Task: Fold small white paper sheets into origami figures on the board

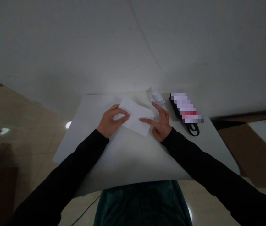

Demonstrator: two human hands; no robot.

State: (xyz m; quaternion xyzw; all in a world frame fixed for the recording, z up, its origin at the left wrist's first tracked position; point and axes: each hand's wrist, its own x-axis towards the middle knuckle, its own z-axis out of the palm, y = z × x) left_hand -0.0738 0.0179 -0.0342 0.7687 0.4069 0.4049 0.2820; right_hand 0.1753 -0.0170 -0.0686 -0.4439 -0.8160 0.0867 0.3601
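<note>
A white sheet of paper (pixel 136 110) lies at an angle near the middle of the white table (pixel 144 166). My left hand (pixel 111 121) is at its left side, with thumb and index fingertip pinched together on the paper. On the right, my right hand (pixel 160 122) has its thumb and index finger spread apart, one fingertip touching the sheet and the other raised toward a small folded white paper (pixel 157 96). That folded piece stands near the wall.
A phone with a blurred screen (pixel 186 108) rests on a black case with a strap (pixel 193 129) at the right. Larger white paper (pixel 83 119) covers the table's left part. The wall (pixel 123 47) rises behind the table.
</note>
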